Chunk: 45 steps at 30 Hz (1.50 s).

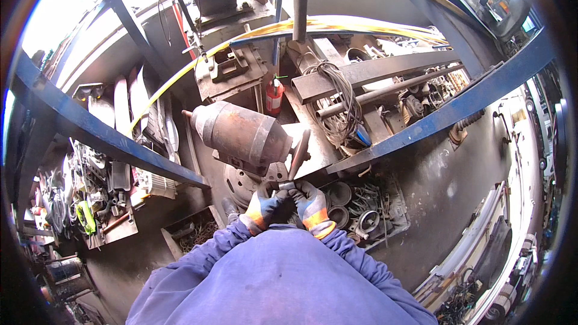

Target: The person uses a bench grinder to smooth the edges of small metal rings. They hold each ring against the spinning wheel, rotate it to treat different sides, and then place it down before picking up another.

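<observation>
In front of my chest, my left hand (262,202) and my right hand (309,202) are close together, both in grey gloves with orange-and-yellow cuffs. Between them is a short, shiny metal cylinder (286,185), its ends partly covered by my closed fingers. Its exact kind does not show. Just beyond stands a large rusty metal drum (245,134), tilted on its mount. From the drum's right end a flat rusty bar (299,155) slopes down toward my hands. Beneath the drum, a round metal base with holes (238,185) is partly hidden.
A blue beam (433,135) crosses at right, another blue beam (108,126) at left. Bins of metal parts (367,210) lie right of my hands. Farther back are a red fire extinguisher (274,96), coiled cable (337,99) and a yellow hose (168,84). Long strips (463,247) lie at right.
</observation>
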Tool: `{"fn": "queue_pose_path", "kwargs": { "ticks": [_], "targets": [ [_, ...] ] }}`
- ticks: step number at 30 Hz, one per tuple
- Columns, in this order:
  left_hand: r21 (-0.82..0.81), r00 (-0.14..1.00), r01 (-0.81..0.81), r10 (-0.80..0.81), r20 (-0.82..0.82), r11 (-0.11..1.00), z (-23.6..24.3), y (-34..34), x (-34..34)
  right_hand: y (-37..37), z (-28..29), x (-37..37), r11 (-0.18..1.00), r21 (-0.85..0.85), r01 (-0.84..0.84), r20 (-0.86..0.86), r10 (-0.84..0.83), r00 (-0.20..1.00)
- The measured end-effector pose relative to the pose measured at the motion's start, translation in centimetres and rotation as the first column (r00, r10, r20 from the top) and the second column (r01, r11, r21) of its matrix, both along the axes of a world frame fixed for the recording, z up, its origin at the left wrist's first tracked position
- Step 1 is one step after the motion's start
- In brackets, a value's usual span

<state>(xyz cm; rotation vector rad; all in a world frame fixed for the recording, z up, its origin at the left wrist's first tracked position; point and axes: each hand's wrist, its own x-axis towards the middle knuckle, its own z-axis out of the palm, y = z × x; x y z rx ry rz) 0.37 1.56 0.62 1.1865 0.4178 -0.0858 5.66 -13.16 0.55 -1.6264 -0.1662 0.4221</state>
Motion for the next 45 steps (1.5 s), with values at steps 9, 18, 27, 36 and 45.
{"fn": "queue_pose_path", "kwargs": {
  "ticks": [9, 18, 27, 36, 45],
  "targets": [
    [0.028, 0.967, 0.218, -0.213, -0.137, 0.975, 3.0, 0.8, -0.1, -1.3, 0.5, 0.8, 0.986, -0.133, -0.099, 0.312, 0.136, 0.940],
    [-0.221, 0.995, 0.017, -0.038, -0.090, 0.975, -0.2, -0.3, 0.4, -0.2, -0.3, 0.1, 1.000, -0.012, 0.023, 0.077, -0.022, 0.997],
    [-0.279, 0.999, 0.010, -0.019, -0.029, 0.960, -2.0, -0.2, 0.4, 0.3, 1.1, 0.5, 0.994, -0.108, 0.012, 0.122, 0.002, 0.993],
    [-0.225, 0.999, 0.002, -0.012, -0.041, 0.974, -1.9, 0.0, 0.0, 0.2, -0.4, 0.2, 0.998, -0.061, 0.000, 0.111, 0.006, 0.994],
    [-0.093, 0.997, 0.072, -0.068, 0.037, 0.993, -2.6, 0.4, -0.8, -0.5, 1.8, -0.5, 0.999, -0.018, -0.031, 0.082, 0.033, 0.996]
  ]
}}
